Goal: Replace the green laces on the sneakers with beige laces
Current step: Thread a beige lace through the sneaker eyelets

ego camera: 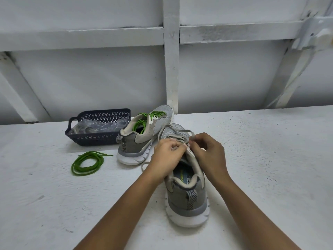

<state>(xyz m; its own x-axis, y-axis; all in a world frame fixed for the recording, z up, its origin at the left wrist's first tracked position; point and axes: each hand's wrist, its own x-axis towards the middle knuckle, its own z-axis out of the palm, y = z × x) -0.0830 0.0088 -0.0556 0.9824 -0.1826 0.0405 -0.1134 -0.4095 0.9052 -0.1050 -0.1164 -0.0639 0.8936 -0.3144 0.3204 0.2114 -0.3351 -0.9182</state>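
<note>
A grey sneaker [187, 197] stands in front of me, heel toward me, with a beige lace [178, 131] threaded through its eyelets and looping over the toe. My left hand [167, 154] pinches the lace at the left side of the tongue. My right hand [207, 150] pinches the other lace end at the right eyelets. Behind it to the left stands the second grey sneaker [142, 139], with a green lace [153, 115] in it. A loose green lace [88, 163] lies coiled on the table at the left.
A dark blue plastic basket [100, 139] at the back left holds clear plastic bags with lace inside. The white table [270, 168] ends at a white panelled wall with beams behind the sneakers.
</note>
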